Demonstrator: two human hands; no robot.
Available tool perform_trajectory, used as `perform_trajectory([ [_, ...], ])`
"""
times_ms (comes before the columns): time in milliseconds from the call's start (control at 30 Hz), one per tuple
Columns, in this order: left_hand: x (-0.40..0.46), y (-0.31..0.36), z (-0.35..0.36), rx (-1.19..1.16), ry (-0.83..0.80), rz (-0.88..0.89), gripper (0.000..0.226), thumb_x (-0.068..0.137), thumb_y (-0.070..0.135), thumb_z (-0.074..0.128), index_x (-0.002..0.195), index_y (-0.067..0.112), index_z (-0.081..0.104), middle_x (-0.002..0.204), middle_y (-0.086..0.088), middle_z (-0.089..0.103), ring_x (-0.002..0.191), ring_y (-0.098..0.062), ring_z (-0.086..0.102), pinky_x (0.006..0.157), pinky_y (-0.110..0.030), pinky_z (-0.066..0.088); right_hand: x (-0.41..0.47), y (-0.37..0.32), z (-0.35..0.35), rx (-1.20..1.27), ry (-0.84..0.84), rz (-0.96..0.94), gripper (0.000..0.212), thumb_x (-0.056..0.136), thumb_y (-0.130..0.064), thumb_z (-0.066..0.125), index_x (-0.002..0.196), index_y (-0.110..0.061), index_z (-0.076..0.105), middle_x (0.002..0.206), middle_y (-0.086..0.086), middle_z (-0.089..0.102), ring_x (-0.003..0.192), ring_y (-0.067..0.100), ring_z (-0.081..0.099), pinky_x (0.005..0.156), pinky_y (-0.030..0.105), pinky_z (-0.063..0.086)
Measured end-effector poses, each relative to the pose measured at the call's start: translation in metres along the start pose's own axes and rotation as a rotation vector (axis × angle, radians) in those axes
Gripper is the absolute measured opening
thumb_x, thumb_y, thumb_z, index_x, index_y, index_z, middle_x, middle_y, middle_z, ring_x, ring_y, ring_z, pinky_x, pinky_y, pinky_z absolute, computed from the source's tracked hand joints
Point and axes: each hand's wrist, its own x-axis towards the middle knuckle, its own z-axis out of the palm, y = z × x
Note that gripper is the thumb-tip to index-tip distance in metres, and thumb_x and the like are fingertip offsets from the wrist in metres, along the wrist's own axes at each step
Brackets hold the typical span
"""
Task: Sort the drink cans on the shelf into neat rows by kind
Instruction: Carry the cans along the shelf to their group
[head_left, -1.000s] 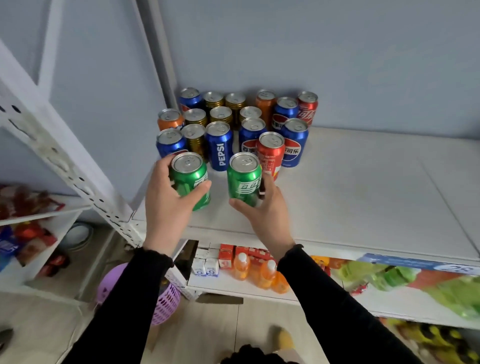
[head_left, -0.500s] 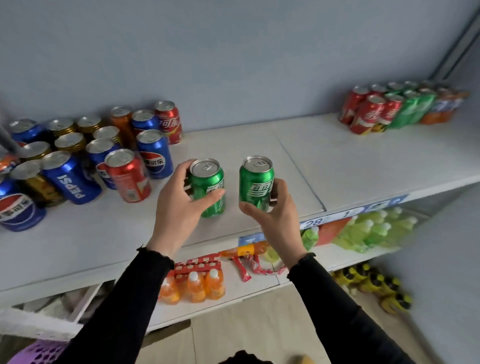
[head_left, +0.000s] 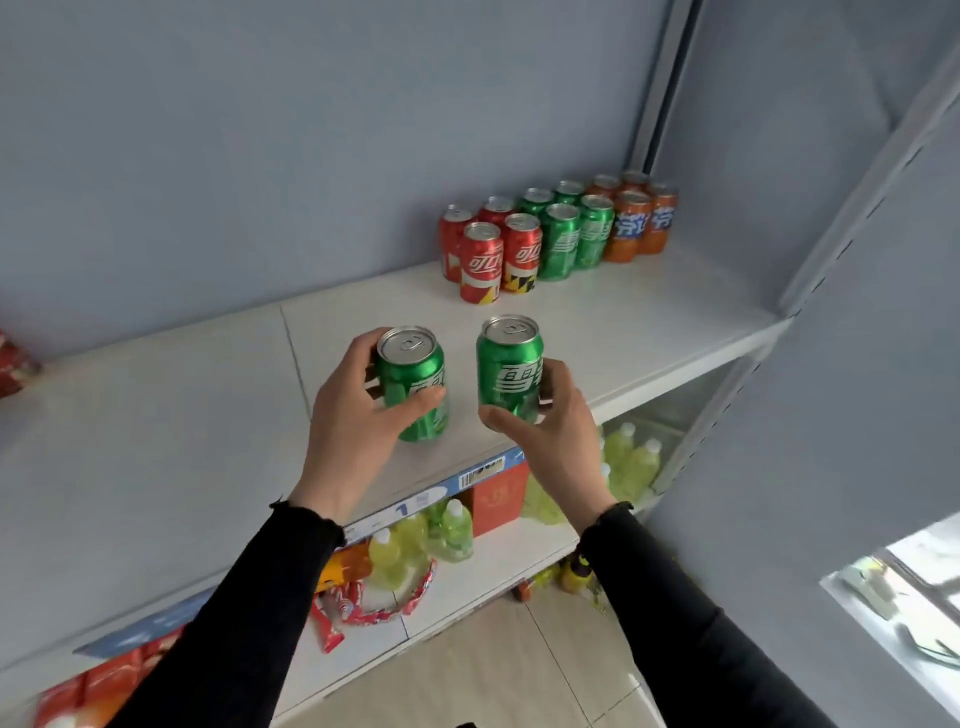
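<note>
Gripping one green can apiece, the hands hovered above the white shelf (head_left: 156, 441), which suggested a double carry to save a trip. At far left a red pack (head_left: 13, 364) sat blurred at the frame edge; its kind could not be told. The left hand (head_left: 353, 415) was wrapped round the left can (head_left: 413, 382), thumb across the label and fingers behind, so the can stood upright and just off or barely on the board; which of the two could not be told. Just beside it, not touching, the right hand (head_left: 550, 431) clamped the right can (head_left: 510, 366) low on its body, thumb in front, leaving the top free and the label facing out.

Both cans were held level, probably so they could be set down side by side. Well to the right, against the back wall, stood the sorted block: red cans (head_left: 480, 262), then green cans (head_left: 563, 241), then orange cans (head_left: 631, 226), each kind in its own rows running front to back. Judging by that order, the held pair belonged at the front of the green rows, where bare shelf lay open before them. Below, bottles (head_left: 452, 530) filled a lower shelf.
</note>
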Motion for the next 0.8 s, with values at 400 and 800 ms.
perform_trajectory([
  [400, 0.129, 0.018, 0.147, 0.047, -0.152, 0.088, 0.071, 0.066, 0.048, 0.087, 0.127, 0.040, 0.053, 0.126, 0.014, 0.063, 0.113, -0.011, 0.060, 0.094, -0.045, 0.055, 0.134, 0.076, -0.089, -0.050, 0.125, 0.082, 0.056, 0.072, -0.036, 0.087, 0.115, -0.025, 0.054, 0.100, -0.016, 0.066, 0.083, -0.010, 0.056, 0.061, 0.007, 0.041],
  [800, 0.209, 0.049, 0.240, 0.167, -0.217, 0.133, 0.072, 0.071, 0.041, 0.087, 0.131, 0.041, 0.047, 0.122, 0.021, 0.064, 0.112, -0.002, 0.060, 0.096, -0.034, 0.052, 0.255, 0.134, -0.130, -0.103, 0.045, 0.075, 0.061, 0.070, -0.044, 0.087, 0.116, -0.032, 0.048, 0.109, -0.010, 0.065, 0.102, 0.016, 0.060, 0.072, 0.027, 0.047],
])
